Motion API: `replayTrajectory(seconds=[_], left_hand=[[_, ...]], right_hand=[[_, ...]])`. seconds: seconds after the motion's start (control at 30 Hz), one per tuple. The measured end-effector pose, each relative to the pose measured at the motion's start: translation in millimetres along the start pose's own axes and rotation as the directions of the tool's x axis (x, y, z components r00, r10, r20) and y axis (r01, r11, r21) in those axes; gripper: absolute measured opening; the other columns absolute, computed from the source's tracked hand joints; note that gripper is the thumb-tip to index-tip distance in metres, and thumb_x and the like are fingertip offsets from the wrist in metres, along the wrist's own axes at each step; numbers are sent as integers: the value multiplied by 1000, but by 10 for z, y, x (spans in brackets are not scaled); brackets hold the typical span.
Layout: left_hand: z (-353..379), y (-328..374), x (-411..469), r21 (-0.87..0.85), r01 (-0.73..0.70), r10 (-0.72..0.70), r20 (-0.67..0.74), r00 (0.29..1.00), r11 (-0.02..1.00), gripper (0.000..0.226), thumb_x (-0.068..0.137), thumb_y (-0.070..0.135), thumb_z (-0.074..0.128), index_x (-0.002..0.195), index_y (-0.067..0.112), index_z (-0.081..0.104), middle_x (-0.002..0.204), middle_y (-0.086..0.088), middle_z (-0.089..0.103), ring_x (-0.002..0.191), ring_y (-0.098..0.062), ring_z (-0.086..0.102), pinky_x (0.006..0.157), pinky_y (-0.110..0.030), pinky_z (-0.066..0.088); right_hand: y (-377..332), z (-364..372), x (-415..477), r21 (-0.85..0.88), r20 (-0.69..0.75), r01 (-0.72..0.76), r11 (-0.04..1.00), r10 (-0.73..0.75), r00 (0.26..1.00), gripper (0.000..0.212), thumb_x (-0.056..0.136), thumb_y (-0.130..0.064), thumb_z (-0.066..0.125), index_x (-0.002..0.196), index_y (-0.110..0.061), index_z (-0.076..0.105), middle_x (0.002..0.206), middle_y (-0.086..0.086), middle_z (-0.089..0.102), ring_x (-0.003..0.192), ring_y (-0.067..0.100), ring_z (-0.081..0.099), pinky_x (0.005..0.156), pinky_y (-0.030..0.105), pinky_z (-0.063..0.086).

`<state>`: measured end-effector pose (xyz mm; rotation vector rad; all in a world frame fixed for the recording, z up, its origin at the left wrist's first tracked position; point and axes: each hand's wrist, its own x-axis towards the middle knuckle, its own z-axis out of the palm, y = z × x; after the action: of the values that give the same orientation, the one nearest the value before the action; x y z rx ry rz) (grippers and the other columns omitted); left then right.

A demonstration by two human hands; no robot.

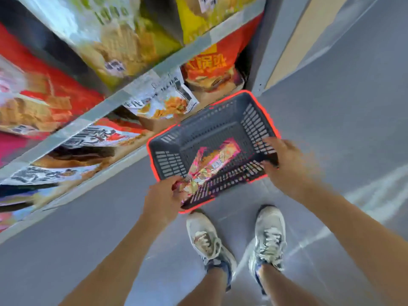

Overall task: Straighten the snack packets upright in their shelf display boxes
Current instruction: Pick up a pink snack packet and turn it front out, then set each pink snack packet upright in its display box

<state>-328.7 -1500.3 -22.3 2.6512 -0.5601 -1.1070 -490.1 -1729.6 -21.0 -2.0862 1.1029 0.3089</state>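
Grey floor point(331, 107) fills the right side and the near ground, and metal shelving point(136, 85) runs slantwise along the left, packed with large snack packets point(123, 40) that are blurred. On the lower shelf a red packet point(209, 65) stands in a cardboard display box point(220, 90) at the far right end, with a white packet point(163, 102) leaning just left of it. A grey basket point(198, 133) with a red rim sits just beside that shelf, in front of the person's two white shoes point(207, 239). Inside it lies a pink-and-gold packet point(212, 162), slanting from the near-left rim toward the far right. The left hand point(163, 197) pinches the packet's crinkled near end, fingers curled round it. The right hand point(284, 164) grips the basket's right wall, fingers hooked over the rim, though blur smears the detail.
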Motion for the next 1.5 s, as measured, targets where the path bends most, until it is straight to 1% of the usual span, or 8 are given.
replayTrajectory(seconds=[0.2,0.53,0.7,0.97,1.1,1.2,1.3,1.5], left_hand=[[866,-173,1114,174,-68,72,-20,997,982,27,85,14,65,111,14,69,108,-16,68,102,-37,62,87,-42,49],[1492,-202,1937,172,-12,18,-29,999,985,53,86,18,71,133,12,49,135,-17,44,106,-34,61,95,-42,49],[1385,-151,1849,135,56,-59,15,998,989,76,82,23,76,145,13,36,141,-16,43,120,-33,54,98,-41,47],[461,27,756,-179,-4,-20,-131,991,984,11,93,15,58,97,21,67,99,2,67,92,-18,65,86,-30,49],[-251,249,-170,-269,-48,3,-166,986,962,15,94,12,58,92,21,69,86,3,68,83,-18,67,81,-30,53],[-910,483,-945,-285,-86,16,-240,971,955,20,93,13,59,91,31,67,80,6,69,75,-11,65,70,-11,46],[-1599,804,-1720,-259,-138,55,-302,952,956,24,90,17,60,88,40,67,78,14,69,72,-1,64,71,-8,44],[-2940,1379,-3129,-203,-384,240,-506,829,901,34,91,9,61,93,42,65,83,27,66,74,6,61,67,-2,45]], right_hand=[[583,391,501,-138,-159,-47,989,25,987,59,84,-6,60,140,-8,42,131,23,49,118,45,47,95,53,44],[841,626,585,-114,-256,63,991,-91,962,57,82,-2,59,136,-12,44,128,12,46,93,38,57,68,34,42],[784,531,468,-141,-217,29,990,-60,974,63,81,-4,59,139,-17,40,136,9,44,103,39,55,71,34,37],[101,131,-73,-4,-126,75,997,-75,989,44,84,-3,56,126,-12,59,115,9,65,98,32,62,88,42,50],[-454,-288,-568,137,-107,135,981,-121,987,31,87,-2,58,114,-14,67,86,1,69,80,25,65,79,39,53],[-908,-781,-1016,272,-96,107,956,-84,992,27,88,-2,58,108,-16,70,83,4,71,77,25,66,79,33,52],[-1391,-1392,-1494,283,-111,148,948,-121,986,25,89,-2,58,106,-16,71,77,-6,66,71,11,62,71,11,45],[-2327,-2653,-2419,236,-201,360,902,-317,927,23,92,-7,59,107,-19,70,79,0,71,72,16,65,74,29,52]])
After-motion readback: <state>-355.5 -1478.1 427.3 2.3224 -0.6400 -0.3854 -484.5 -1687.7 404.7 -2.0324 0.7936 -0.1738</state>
